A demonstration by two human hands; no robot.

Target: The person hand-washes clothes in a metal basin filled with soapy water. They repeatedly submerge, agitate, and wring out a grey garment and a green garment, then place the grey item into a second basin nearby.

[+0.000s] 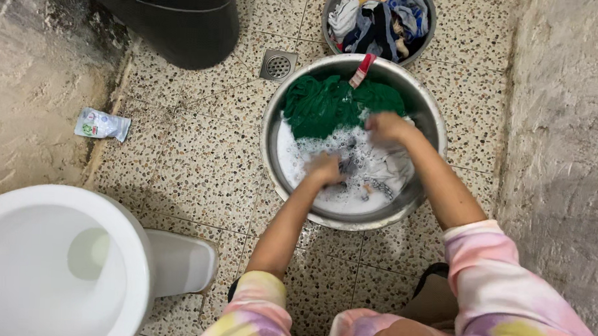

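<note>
- The left hand [325, 167], in the centre of the frame, is closed into a fist on the white garment [378, 167] in the metal basin [271, 130]. The right hand [386, 127], just above and to the right, is blurred. It appears curled around the same cloth, but the exact hold cannot be confirmed.
- The white garment lies in the suds in the lower half of the basin. The green garment [324, 102] is heaped against it in the upper half. Risk: dye transfer from green to white, caused by contact in shared water.
- Risk: foam and water slop over the near rim onto the tiled floor [200, 145], caused by vigorous scrubbing close to the edge. A wet floor there is a slip hazard.
- Risk: the red-handled brush [362, 71], leaning on the upper rim, slides into the water if the basin is jolted.
- Risk: overflow reaches the detergent sachet [102, 124] at the left of the frame, or the second basin of clothes [378, 18] at the top.
- The floor drain [278, 66] lies at the upper left of the basin.
</note>
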